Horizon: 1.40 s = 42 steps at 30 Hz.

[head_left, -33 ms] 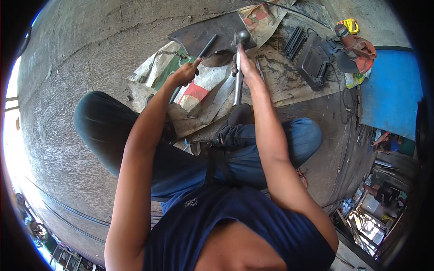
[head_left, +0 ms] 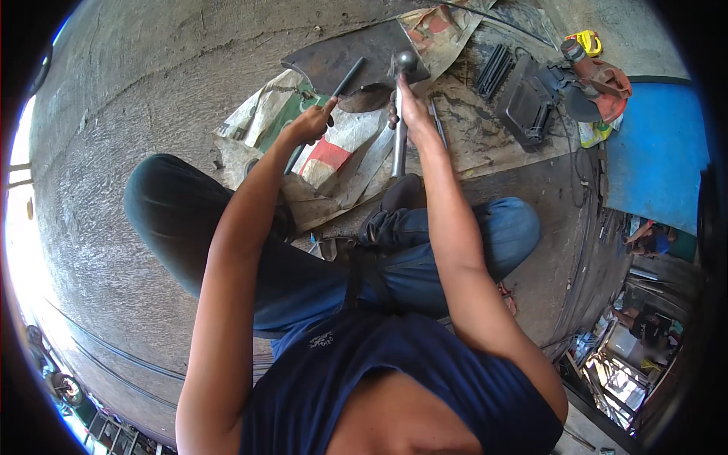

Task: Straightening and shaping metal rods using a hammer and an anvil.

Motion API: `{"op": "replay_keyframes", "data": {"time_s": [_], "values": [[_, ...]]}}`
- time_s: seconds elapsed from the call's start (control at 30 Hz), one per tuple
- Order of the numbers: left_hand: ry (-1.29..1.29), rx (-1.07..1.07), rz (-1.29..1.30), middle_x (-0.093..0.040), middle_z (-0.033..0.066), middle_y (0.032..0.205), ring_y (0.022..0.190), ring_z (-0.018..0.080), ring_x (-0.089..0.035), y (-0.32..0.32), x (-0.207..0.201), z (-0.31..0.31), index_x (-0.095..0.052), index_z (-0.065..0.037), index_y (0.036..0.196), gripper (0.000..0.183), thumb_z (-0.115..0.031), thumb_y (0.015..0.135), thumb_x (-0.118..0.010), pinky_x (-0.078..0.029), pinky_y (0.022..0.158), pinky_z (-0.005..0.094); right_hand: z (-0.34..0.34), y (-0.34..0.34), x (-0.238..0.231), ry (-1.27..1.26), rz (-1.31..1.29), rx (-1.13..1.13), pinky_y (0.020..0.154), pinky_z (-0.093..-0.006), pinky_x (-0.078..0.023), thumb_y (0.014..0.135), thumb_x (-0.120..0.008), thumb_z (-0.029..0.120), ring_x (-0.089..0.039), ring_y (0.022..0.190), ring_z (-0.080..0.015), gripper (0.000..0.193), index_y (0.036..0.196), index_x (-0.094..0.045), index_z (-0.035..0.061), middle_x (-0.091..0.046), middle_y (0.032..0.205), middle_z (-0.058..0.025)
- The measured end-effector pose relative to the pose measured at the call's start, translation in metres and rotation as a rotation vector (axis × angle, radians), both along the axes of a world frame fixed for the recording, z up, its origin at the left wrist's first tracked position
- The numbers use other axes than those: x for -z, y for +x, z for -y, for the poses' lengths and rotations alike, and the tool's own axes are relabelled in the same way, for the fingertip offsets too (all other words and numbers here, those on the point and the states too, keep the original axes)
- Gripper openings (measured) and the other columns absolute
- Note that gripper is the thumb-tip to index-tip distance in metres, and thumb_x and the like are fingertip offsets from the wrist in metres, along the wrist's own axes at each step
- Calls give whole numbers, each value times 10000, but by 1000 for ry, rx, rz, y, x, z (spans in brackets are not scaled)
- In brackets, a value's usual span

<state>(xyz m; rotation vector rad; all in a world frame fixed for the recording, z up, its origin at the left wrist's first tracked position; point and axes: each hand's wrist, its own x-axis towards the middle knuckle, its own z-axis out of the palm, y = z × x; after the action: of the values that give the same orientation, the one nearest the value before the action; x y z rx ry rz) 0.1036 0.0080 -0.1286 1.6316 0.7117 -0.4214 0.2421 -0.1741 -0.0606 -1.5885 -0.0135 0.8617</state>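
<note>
My left hand [head_left: 309, 125] is closed around a dark metal rod [head_left: 350, 74], which slants up to the right. Its upper end lies over a dark metal plate [head_left: 334, 54]; the lower end shows below my fist. To the right, my right hand [head_left: 410, 114] grips a ball-peen hammer [head_left: 400, 148] by its shiny metal handle. The hammer's rounded head [head_left: 407, 62] is at the plate's right end. Between my hands lies a dark, curved piece [head_left: 367, 99] against the plate's lower edge. Whether the hammer touches the plate I cannot tell.
Worn printed sacking [head_left: 334, 155] lies beneath the work on rough ground. At the right are dark thin rods [head_left: 494, 70], a black tool case [head_left: 523, 106], an orange angle grinder [head_left: 603, 83] and a blue panel [head_left: 656, 152]. Two people are at the far right.
My right hand and the hammer have shifted very slightly to the left. My left hand and the rod look unmoved.
</note>
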Motion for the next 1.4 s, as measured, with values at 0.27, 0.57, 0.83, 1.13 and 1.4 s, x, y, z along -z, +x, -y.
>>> {"op": "replay_keyframes", "data": {"time_s": [0.27, 0.57, 0.83, 1.13, 1.4], "values": [[26, 5, 10, -469, 70, 572, 434, 191, -467, 5, -2, -5, -631, 79, 871, 816, -674, 959, -326, -393, 417, 364, -8, -2, -15, -108, 57, 144, 357, -249, -354, 922, -522, 615, -416, 407, -88, 560, 807, -511, 67, -473, 594, -5], [33, 42, -53, -401, -13, 573, 449, 118, -378, 8, -10, -10, -437, -81, 657, 686, -696, 947, -347, -314, 405, 330, -36, 7, -40, -140, 285, 8, 353, -256, -369, 949, -488, 592, -429, 390, -85, 549, 777, -506, 70, -473, 554, 10], [60, 73, -20, -383, -12, 548, 433, 125, -368, 10, -17, -14, -401, -91, 623, 682, -685, 955, -346, -317, 403, 344, -61, 24, -10, -287, 345, -107, 347, -287, -374, 936, -517, 592, -459, 382, -112, 580, 702, -484, 62, -495, 538, -36], [109, 74, -1, -466, 67, 572, 465, 186, -446, 11, -12, -16, -523, 10, 712, 754, -680, 957, -341, -381, 458, 382, -39, 18, 9, -51, 374, -226, 379, -252, -395, 930, -564, 549, -486, 439, -85, 490, 836, -511, 71, -519, 627, -12], [133, 107, 2, -513, 113, 577, 463, 213, -492, 12, 12, -19, -644, 95, 851, 838, -680, 953, -342, -415, 480, 401, -48, 13, -97, -149, 418, -12, 382, -255, -416, 968, -440, 574, -474, 416, -98, 554, 722, -512, 84, -484, 547, 2]]}}
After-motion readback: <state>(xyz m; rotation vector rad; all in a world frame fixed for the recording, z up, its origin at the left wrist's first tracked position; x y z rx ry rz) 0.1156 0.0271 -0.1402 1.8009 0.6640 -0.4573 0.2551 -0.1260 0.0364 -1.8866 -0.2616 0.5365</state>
